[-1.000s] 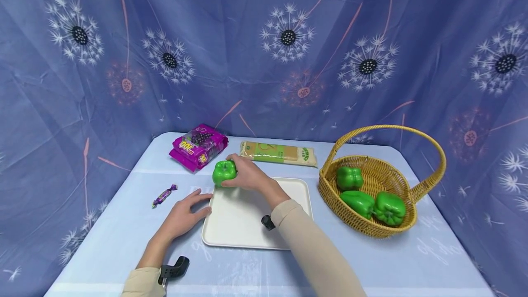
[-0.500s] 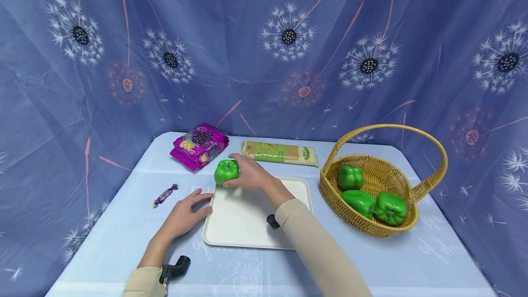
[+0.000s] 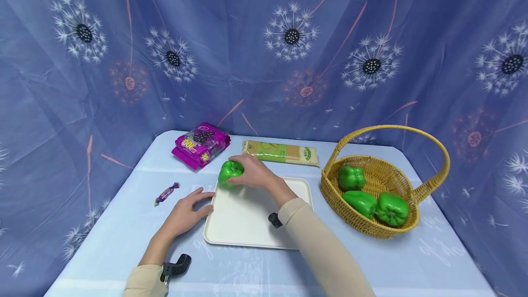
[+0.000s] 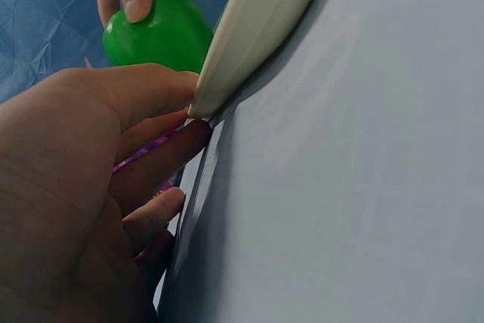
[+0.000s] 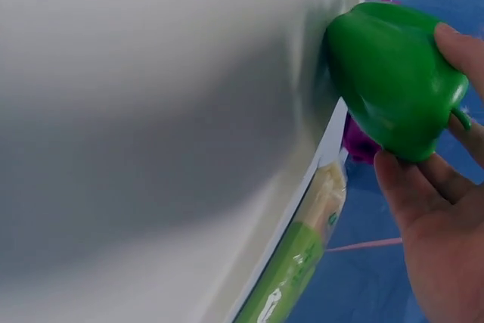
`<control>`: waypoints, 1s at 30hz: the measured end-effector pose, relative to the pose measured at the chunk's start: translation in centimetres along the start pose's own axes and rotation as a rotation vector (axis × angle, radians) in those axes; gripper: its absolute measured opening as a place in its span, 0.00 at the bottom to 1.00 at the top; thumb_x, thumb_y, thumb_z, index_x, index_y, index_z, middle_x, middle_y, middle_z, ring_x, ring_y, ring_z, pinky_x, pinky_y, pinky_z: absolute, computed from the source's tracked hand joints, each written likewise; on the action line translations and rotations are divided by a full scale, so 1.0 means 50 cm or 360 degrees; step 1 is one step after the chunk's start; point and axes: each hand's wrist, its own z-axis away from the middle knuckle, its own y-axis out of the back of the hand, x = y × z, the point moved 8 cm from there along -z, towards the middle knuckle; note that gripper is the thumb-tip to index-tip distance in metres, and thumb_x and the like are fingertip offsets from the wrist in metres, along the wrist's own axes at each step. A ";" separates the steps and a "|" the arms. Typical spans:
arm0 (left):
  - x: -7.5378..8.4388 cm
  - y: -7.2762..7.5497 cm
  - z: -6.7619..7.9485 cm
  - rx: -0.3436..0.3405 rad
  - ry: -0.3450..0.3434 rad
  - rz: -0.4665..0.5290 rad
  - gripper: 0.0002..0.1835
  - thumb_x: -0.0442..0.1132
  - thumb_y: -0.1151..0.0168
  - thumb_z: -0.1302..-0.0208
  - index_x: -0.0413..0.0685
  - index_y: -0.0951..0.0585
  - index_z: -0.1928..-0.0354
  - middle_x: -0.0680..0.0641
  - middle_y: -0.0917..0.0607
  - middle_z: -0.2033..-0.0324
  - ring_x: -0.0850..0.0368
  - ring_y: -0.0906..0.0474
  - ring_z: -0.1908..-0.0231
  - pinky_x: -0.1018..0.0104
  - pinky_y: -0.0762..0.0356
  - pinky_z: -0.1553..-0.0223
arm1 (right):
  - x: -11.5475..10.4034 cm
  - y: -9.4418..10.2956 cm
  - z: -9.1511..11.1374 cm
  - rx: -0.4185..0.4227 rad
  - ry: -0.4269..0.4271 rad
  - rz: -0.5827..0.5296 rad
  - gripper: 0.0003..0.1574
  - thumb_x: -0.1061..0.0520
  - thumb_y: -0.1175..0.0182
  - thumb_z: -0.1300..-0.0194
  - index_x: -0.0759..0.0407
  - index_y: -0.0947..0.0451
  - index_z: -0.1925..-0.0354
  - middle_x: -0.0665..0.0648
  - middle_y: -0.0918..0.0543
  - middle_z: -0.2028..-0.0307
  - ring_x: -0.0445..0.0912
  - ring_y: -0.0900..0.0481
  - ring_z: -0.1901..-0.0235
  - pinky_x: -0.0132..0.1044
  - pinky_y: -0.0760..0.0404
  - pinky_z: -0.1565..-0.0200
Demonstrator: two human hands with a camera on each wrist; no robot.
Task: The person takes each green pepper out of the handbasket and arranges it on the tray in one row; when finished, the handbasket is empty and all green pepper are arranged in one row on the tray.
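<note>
My right hand grips a glossy green bell pepper at the back left corner of a white rectangular tray. In the right wrist view, the bell pepper lies close against the tray's inner surface, its stem toward my palm; thumb and fingers wrap its stem end. My left hand rests at the tray's left rim, thumb and fingers spread. In the left wrist view, the thumb and fingertips of the left hand touch the rim without curling round it.
On the right stands a wicker basket with a tall handle and three green bell peppers inside. Behind the tray lies a long yellow-green packet. A purple snack bag and a wrapped candy lie to the left.
The right hand has shifted the bell pepper slightly rightward over the tray's corner, and the pepper has turned a little. The left hand stays at the rim.
</note>
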 end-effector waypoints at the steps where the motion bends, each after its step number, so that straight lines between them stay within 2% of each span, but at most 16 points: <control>1: 0.000 -0.001 0.000 0.0000 -0.0002 -0.0004 0.24 0.53 0.37 0.37 0.59 0.21 0.40 0.36 0.34 0.33 0.35 0.42 0.34 0.33 0.44 0.39 | -0.004 -0.001 -0.001 0.0004 0.0009 0.0015 0.45 0.38 0.30 0.47 0.48 0.31 0.34 0.54 0.25 0.44 0.44 0.28 0.50 0.35 0.26 0.52; 4: -0.001 -0.003 -0.001 -0.0004 0.0000 -0.0015 0.24 0.54 0.37 0.37 0.59 0.22 0.40 0.36 0.34 0.33 0.35 0.42 0.33 0.33 0.44 0.39 | -0.015 -0.005 -0.004 0.0004 0.0008 0.0089 0.44 0.37 0.32 0.45 0.46 0.31 0.33 0.55 0.26 0.46 0.44 0.28 0.52 0.36 0.25 0.54; 7: 0.001 -0.004 -0.001 -0.0006 0.0000 -0.0023 0.23 0.53 0.37 0.37 0.59 0.21 0.40 0.36 0.34 0.33 0.35 0.42 0.34 0.33 0.44 0.39 | -0.020 -0.009 -0.007 0.0006 -0.0025 0.0119 0.48 0.34 0.33 0.45 0.45 0.35 0.31 0.56 0.27 0.45 0.45 0.29 0.50 0.37 0.25 0.53; 13: 0.009 -0.003 -0.001 -0.0010 -0.0001 -0.0034 0.23 0.50 0.37 0.36 0.57 0.21 0.40 0.35 0.34 0.34 0.34 0.42 0.34 0.33 0.44 0.39 | -0.019 -0.014 -0.005 0.0021 -0.0106 0.0065 0.56 0.29 0.34 0.48 0.47 0.41 0.28 0.55 0.28 0.43 0.45 0.29 0.47 0.40 0.25 0.49; 23: 0.014 0.003 -0.001 0.0003 -0.0019 -0.0041 0.22 0.49 0.36 0.37 0.56 0.21 0.40 0.35 0.34 0.34 0.34 0.41 0.34 0.33 0.44 0.39 | -0.012 -0.004 0.004 0.0019 -0.0122 0.0028 0.56 0.27 0.34 0.50 0.46 0.40 0.29 0.55 0.29 0.39 0.49 0.33 0.39 0.47 0.30 0.41; 30: 0.010 0.002 0.000 0.0006 -0.0020 -0.0036 0.22 0.50 0.37 0.36 0.56 0.21 0.40 0.35 0.33 0.34 0.34 0.41 0.34 0.33 0.44 0.39 | -0.004 0.030 0.018 0.0067 -0.0108 -0.0042 0.53 0.27 0.34 0.50 0.45 0.36 0.31 0.52 0.29 0.38 0.48 0.35 0.37 0.51 0.30 0.42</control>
